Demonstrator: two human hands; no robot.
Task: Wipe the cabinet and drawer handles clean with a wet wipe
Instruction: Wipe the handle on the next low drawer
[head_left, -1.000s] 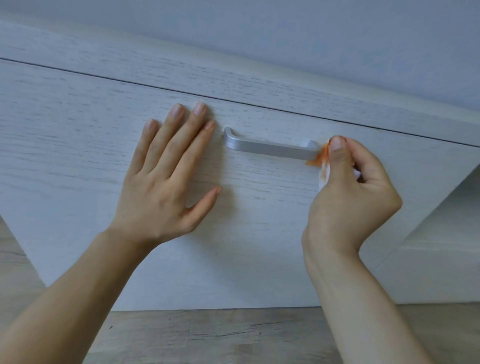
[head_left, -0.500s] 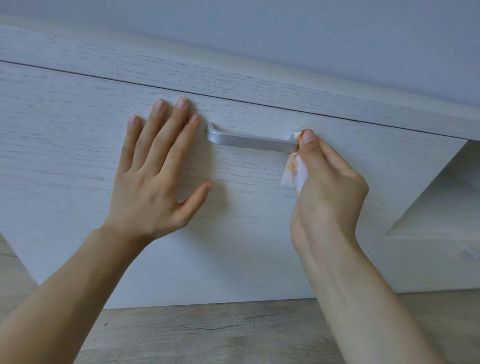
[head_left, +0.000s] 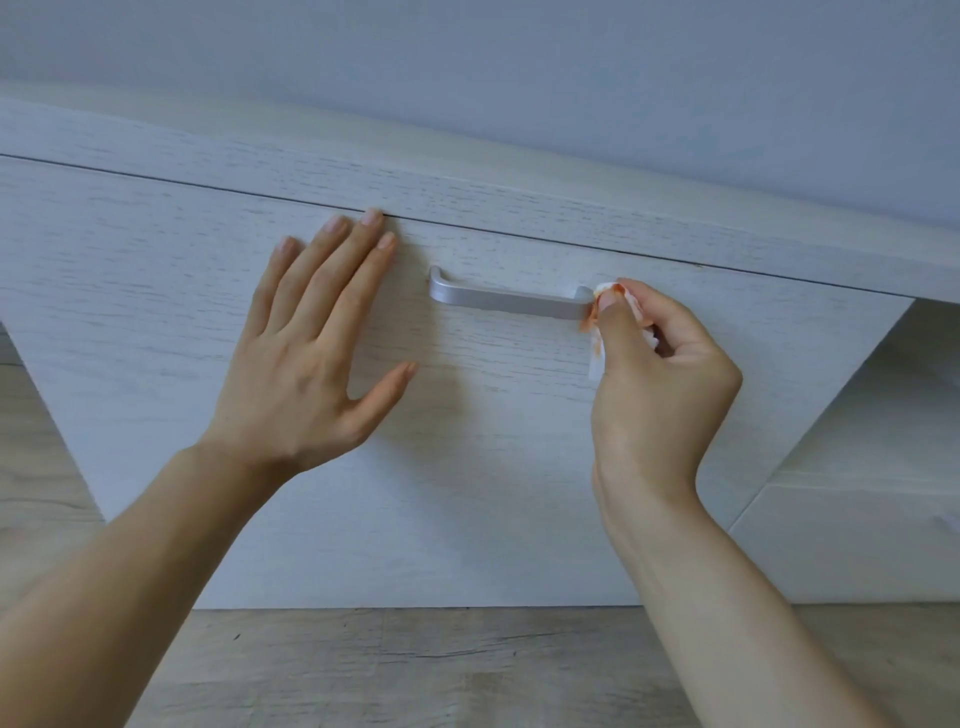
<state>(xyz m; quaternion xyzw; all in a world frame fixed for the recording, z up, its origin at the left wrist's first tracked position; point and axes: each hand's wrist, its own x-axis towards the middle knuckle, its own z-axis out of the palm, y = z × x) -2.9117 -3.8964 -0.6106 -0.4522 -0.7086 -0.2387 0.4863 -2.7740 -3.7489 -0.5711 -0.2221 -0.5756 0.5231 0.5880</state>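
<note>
A silver bar handle (head_left: 506, 300) is fixed on the pale wood-grain drawer front (head_left: 493, 441). My right hand (head_left: 660, 384) pinches a white wet wipe (head_left: 597, 340) stained orange, pressed against the handle's right end. Most of the wipe is hidden inside the fingers. My left hand (head_left: 311, 358) lies flat on the drawer front just left of the handle, fingers spread, fingertips at the drawer's top seam, holding nothing.
The cabinet's top panel (head_left: 467, 192) runs above the drawer, with a grey-blue wall (head_left: 519, 67) behind. An open recess and another white cabinet part (head_left: 857, 540) lie to the right. Wood-look floor (head_left: 415, 670) runs below.
The wipe hand stays at the handle's right end, thumb now turned onto the end cap with the orange stain showing. The left hand stays flat on the drawer. The head camera shifted slightly.
</note>
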